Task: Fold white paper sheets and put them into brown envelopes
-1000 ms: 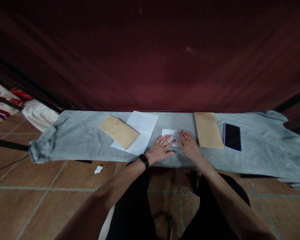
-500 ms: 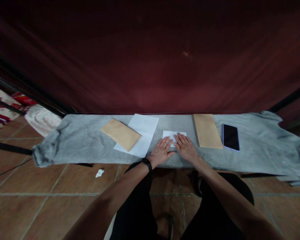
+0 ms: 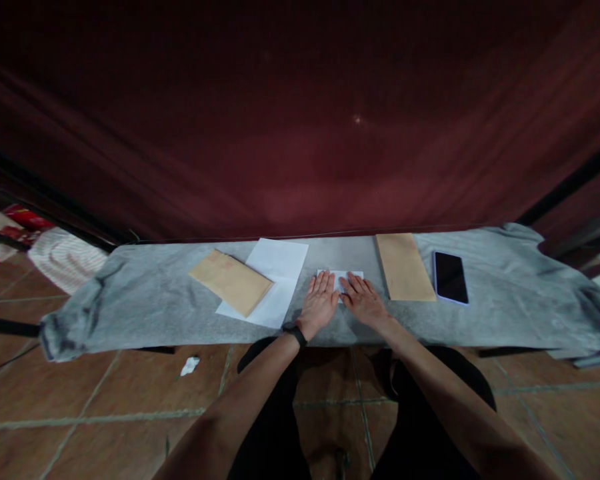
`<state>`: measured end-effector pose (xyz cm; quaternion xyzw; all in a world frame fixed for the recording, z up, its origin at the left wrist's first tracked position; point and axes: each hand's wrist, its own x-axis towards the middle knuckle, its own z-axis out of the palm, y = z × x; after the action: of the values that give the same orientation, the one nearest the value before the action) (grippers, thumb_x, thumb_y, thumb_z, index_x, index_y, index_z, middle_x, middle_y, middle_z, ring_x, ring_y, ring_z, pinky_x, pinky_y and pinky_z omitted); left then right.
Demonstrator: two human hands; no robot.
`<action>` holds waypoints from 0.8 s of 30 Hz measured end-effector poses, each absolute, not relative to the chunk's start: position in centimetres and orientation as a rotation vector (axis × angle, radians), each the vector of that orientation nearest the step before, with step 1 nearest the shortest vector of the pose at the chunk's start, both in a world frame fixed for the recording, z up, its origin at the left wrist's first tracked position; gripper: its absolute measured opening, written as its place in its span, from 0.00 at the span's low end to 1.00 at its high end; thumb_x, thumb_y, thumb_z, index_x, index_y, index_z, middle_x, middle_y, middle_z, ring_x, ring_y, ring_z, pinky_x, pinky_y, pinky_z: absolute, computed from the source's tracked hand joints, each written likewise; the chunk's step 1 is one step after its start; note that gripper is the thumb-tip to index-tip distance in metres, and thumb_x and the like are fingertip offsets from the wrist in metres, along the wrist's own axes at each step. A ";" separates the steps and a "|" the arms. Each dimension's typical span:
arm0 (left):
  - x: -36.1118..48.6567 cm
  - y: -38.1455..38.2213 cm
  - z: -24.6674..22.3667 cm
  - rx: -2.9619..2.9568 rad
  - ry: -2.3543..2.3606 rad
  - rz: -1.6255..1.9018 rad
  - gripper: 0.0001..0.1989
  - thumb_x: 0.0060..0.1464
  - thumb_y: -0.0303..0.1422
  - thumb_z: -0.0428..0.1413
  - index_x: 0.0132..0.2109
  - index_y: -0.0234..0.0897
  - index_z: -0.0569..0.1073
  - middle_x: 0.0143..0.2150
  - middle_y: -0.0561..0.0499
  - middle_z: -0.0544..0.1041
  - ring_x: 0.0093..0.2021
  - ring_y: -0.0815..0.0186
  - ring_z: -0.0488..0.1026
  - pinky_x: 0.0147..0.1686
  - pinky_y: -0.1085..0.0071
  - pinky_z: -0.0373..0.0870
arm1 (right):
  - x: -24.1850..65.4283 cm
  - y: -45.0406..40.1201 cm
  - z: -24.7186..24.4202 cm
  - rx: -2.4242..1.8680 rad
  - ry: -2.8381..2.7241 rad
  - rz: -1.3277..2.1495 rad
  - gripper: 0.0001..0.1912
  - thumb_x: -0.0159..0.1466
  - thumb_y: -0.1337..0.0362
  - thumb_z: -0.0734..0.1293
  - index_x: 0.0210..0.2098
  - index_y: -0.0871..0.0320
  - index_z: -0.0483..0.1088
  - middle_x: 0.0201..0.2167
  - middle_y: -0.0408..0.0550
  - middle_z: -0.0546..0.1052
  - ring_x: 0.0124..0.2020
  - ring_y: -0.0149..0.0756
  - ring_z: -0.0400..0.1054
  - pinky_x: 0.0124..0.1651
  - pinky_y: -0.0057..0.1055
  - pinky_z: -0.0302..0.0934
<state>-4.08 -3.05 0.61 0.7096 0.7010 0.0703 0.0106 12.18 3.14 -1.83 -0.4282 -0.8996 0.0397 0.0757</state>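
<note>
Both palms lie flat on a small folded sheet of white paper (image 3: 337,283) on the grey cloth. My left hand (image 3: 319,304) presses over its left part, fingers stretched out, with a dark band at the wrist. My right hand (image 3: 363,300) rests on its right part, fingers extended and slightly spread. Much of the folded paper is hidden under the hands. Left of them, a larger white sheet (image 3: 286,263) with creases lies partly under a brown envelope (image 3: 231,280). A second brown envelope (image 3: 406,268) lies to the right of my right hand.
A phone (image 3: 451,277) with a pale purple edge lies right of the second envelope. Grey cloth (image 3: 150,293) covers the long narrow bench. A dark red hanging sheet (image 3: 300,133) stands behind it. On the tiled floor is a crumpled white scrap (image 3: 190,365).
The whole view has shifted a little. My left hand has moved further up over the folded paper, and its thumb is now closer in. My right hand stays flat on the paper.
</note>
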 end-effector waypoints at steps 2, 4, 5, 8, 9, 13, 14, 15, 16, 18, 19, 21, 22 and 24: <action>-4.1 -2.1 0.4 2.195 2.202 0.206 0.30 0.71 0.39 0.34 0.72 0.28 0.55 0.75 0.41 0.54 0.75 0.57 0.48 0.73 0.56 0.46 | 12.3 3.2 -1.8 -1.278 -2.703 0.136 0.27 0.74 0.56 0.56 0.70 0.55 0.59 0.72 0.54 0.57 0.71 0.48 0.54 0.72 0.47 0.45; -4.4 -1.6 0.0 2.173 2.224 0.189 0.30 0.71 0.41 0.34 0.72 0.27 0.54 0.75 0.40 0.53 0.75 0.57 0.47 0.73 0.56 0.46 | 12.4 3.4 -1.6 -1.271 -2.710 0.149 0.28 0.73 0.56 0.57 0.70 0.55 0.58 0.72 0.53 0.56 0.71 0.47 0.54 0.72 0.47 0.44; -4.5 -1.5 -0.2 2.165 2.236 0.182 0.31 0.71 0.41 0.34 0.73 0.27 0.53 0.75 0.40 0.53 0.75 0.57 0.47 0.73 0.57 0.46 | 12.5 3.4 -1.5 -1.267 -2.715 0.157 0.28 0.73 0.56 0.57 0.70 0.55 0.58 0.72 0.53 0.56 0.71 0.47 0.54 0.72 0.47 0.44; -5.1 -1.5 -0.7 2.138 2.281 0.172 0.32 0.71 0.43 0.35 0.73 0.27 0.51 0.75 0.40 0.53 0.75 0.58 0.47 0.73 0.58 0.45 | 12.7 3.6 -1.1 -1.280 -2.736 0.198 0.28 0.73 0.56 0.57 0.70 0.57 0.58 0.73 0.52 0.55 0.71 0.47 0.53 0.72 0.46 0.45; -5.2 -1.6 -0.9 2.129 2.298 0.171 0.33 0.71 0.43 0.35 0.73 0.26 0.51 0.75 0.39 0.53 0.75 0.58 0.47 0.73 0.58 0.46 | 12.7 3.7 -1.0 -1.293 -2.741 0.215 0.28 0.73 0.56 0.58 0.70 0.58 0.58 0.73 0.52 0.55 0.71 0.47 0.53 0.72 0.46 0.46; -5.4 -1.9 -1.0 2.118 2.335 0.164 0.34 0.71 0.45 0.36 0.73 0.27 0.51 0.74 0.39 0.54 0.75 0.57 0.47 0.72 0.58 0.47 | 13.3 4.2 -0.7 -1.318 -2.743 0.269 0.29 0.72 0.56 0.58 0.70 0.58 0.58 0.73 0.51 0.56 0.71 0.47 0.53 0.71 0.47 0.47; -5.4 -2.0 -1.0 2.116 2.340 0.165 0.34 0.71 0.45 0.36 0.73 0.27 0.51 0.74 0.39 0.54 0.75 0.57 0.47 0.72 0.57 0.47 | 13.5 4.4 -0.6 -1.309 -2.742 0.283 0.29 0.72 0.57 0.58 0.70 0.58 0.59 0.72 0.51 0.56 0.71 0.47 0.54 0.71 0.47 0.48; -5.3 -2.0 -1.0 2.114 2.345 0.166 0.34 0.71 0.45 0.36 0.73 0.27 0.51 0.74 0.39 0.54 0.75 0.56 0.47 0.72 0.57 0.47 | 13.6 4.6 -0.6 -1.297 -2.738 0.298 0.28 0.72 0.58 0.58 0.69 0.58 0.60 0.72 0.52 0.58 0.71 0.47 0.55 0.71 0.47 0.48; -5.3 -2.0 -1.0 2.112 2.349 0.170 0.34 0.71 0.45 0.35 0.73 0.26 0.51 0.74 0.39 0.54 0.75 0.56 0.47 0.72 0.57 0.47 | 13.6 4.8 -0.5 -1.286 -2.729 0.309 0.27 0.73 0.58 0.57 0.68 0.59 0.61 0.71 0.53 0.60 0.70 0.47 0.55 0.71 0.47 0.48; -5.2 -2.0 -1.0 2.110 2.352 0.176 0.34 0.71 0.45 0.35 0.73 0.26 0.52 0.74 0.39 0.54 0.75 0.56 0.47 0.72 0.56 0.48 | 13.4 5.1 -0.4 -1.268 -2.682 0.313 0.27 0.73 0.59 0.55 0.67 0.63 0.63 0.69 0.56 0.63 0.70 0.47 0.57 0.71 0.47 0.48; -5.1 -2.0 -1.0 2.110 2.352 0.178 0.34 0.71 0.45 0.35 0.73 0.26 0.52 0.75 0.39 0.54 0.75 0.56 0.47 0.72 0.56 0.48 | 13.1 5.2 -0.3 -1.254 -2.653 0.306 0.27 0.74 0.58 0.54 0.67 0.64 0.63 0.69 0.57 0.63 0.70 0.46 0.57 0.72 0.47 0.48; -5.1 -2.0 -1.0 2.113 2.350 0.178 0.33 0.71 0.44 0.36 0.73 0.26 0.52 0.75 0.39 0.53 0.75 0.56 0.47 0.72 0.56 0.48 | 12.2 5.0 -0.4 -1.202 -2.615 0.289 0.28 0.75 0.57 0.52 0.68 0.65 0.61 0.70 0.58 0.61 0.70 0.45 0.55 0.72 0.47 0.47; -5.1 -2.0 -1.0 2.117 2.347 0.175 0.33 0.71 0.44 0.36 0.73 0.26 0.52 0.75 0.39 0.53 0.75 0.56 0.47 0.72 0.56 0.48 | 11.8 4.8 -0.5 -1.170 -2.616 0.283 0.29 0.75 0.57 0.51 0.69 0.64 0.59 0.71 0.57 0.60 0.71 0.45 0.54 0.72 0.46 0.47; -5.2 -2.1 -1.0 2.126 2.341 0.169 0.32 0.71 0.42 0.36 0.73 0.26 0.52 0.75 0.39 0.53 0.75 0.56 0.47 0.72 0.56 0.48 | 11.1 4.2 -0.8 -1.130 -2.650 0.270 0.29 0.75 0.55 0.50 0.70 0.62 0.58 0.71 0.55 0.58 0.72 0.45 0.53 0.72 0.45 0.47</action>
<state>-5.18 -2.10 -0.95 0.6713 0.7391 0.0535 -0.0126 11.05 4.22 -0.85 -0.3877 -0.9087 0.0927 0.1238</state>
